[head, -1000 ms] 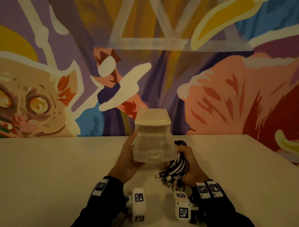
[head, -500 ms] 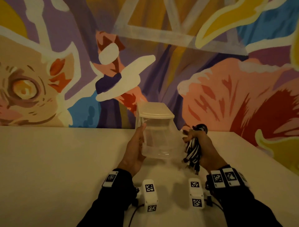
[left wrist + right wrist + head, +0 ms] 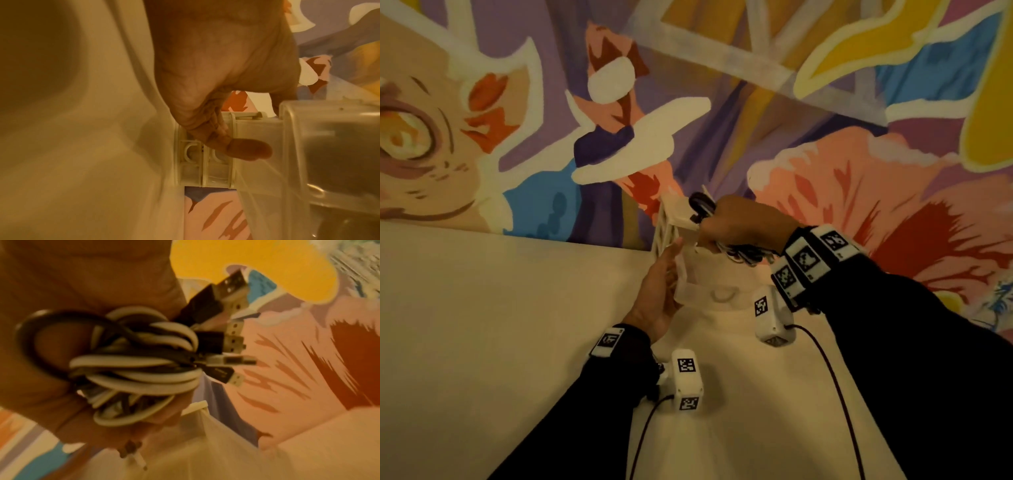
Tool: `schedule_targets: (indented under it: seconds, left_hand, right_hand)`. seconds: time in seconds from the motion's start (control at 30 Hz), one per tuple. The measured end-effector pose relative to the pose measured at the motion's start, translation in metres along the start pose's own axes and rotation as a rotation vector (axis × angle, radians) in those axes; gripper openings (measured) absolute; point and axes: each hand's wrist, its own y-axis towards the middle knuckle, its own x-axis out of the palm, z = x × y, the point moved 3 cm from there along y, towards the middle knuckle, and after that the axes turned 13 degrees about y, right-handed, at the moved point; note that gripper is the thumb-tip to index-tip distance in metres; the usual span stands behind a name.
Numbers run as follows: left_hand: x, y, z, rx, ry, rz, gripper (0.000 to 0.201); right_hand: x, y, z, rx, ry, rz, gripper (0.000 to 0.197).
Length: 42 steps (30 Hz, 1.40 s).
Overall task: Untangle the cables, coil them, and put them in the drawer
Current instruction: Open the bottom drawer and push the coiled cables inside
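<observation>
A small translucent plastic drawer unit stands on the table near the wall. My left hand lies flat against its left side with straight fingers; in the left wrist view the thumb reaches across the unit's ribbed frame. My right hand hovers over the top of the unit and grips a coiled bundle of black and white USB cables. The right wrist view shows that bundle in the fist, with several plugs sticking out. How the drawers stand is hard to tell.
The beige table stretches left and toward me. A painted mural wall rises right behind the unit. Thin dark leads hang from the wrist cameras over the table.
My right hand has lifted the cable bundle from beside the unit's right side to above its top. My left hand stays on the left side. The head view has tilted.
</observation>
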Motion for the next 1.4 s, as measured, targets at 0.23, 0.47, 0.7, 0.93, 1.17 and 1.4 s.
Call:
schedule_targets:
  seconds: [0.23,0.47,0.7,0.93,1.17,1.4]
  left_hand:
    - [-0.004,0.005,-0.007,-0.003,0.008,-0.026,0.100]
    - [-0.005,0.009,-0.010,0.042,0.007,0.021,0.083]
    - [-0.005,0.008,-0.011,0.012,0.032,0.026,0.085]
    - [0.000,0.002,-0.007,0.020,0.040,0.025,0.079]
    - [-0.004,0.002,-0.007,0.029,0.033,0.026,0.075]
    - [-0.004,0.003,-0.006,0.007,0.015,0.064,0.073]
  right_hand:
    - [0.031,0.020,0.007,0.140,-0.509,-0.168,0.021]
    - [0.045,0.040,0.015,0.185,-0.638,-0.164,0.017]
    - [0.052,0.055,0.014,0.232,-0.591,-0.060,0.018]
    - [0.043,0.053,0.025,0.267,-0.279,0.127,0.113]
    - [0.033,0.040,0.007,0.114,-0.450,-0.051,0.047]
    - [0.033,0.041,0.026,-0.002,-0.274,0.057,0.101]
